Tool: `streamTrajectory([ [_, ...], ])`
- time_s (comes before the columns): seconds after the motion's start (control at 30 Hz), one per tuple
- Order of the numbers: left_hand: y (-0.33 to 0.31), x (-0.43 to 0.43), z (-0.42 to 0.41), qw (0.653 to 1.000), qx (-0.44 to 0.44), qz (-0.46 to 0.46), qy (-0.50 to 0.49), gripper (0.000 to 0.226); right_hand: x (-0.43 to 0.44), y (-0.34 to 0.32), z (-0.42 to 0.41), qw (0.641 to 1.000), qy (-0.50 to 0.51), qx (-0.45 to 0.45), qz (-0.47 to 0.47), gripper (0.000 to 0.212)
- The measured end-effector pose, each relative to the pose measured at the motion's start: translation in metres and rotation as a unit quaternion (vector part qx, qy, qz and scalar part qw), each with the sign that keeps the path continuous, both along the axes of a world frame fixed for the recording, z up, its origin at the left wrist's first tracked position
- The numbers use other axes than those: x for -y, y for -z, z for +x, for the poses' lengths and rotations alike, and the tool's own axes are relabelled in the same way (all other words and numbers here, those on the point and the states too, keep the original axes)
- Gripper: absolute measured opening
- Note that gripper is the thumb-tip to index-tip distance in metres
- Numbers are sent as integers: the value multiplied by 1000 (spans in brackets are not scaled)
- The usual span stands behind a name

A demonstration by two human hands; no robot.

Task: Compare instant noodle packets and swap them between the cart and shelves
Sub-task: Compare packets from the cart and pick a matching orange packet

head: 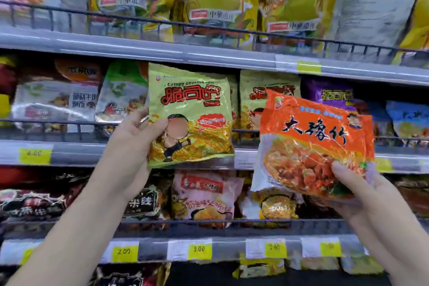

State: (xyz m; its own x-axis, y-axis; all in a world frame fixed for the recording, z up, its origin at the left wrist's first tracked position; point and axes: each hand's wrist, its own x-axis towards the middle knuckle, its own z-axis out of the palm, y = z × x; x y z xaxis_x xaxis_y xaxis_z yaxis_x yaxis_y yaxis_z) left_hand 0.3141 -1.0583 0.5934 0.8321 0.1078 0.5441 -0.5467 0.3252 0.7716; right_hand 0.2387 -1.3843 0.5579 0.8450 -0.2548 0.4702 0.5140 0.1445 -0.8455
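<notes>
Green packet: left edge pinched by left hand, thumb on front, body upright to the right of the grip, before shelves. Orange packet: lower right corner pinched by right hand, body tilted up-left of the grip. Stage, as judged: comparing; swap not yet done; cart unseen.

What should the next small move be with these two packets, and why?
Probably shelve the green Crispy commander packet from the left hand beside the matching green packets directly behind it, since the right hand already grips the orange packet.
</notes>
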Motion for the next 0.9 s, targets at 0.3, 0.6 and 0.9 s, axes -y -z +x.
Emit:
streamTrajectory([
  [0.3,-23,23,14,996,-16,-4,-83,21,32,-9,30,998,-54,1,-17,96],
  [0.6,-49,26,35,989,-1,43,-141,34,27,-2,34,997,-69,26,-15,37],
  [0.9,-58,21,60,973,30,138,-183,46,28,0,21,998,-68,11,-8,31],
])
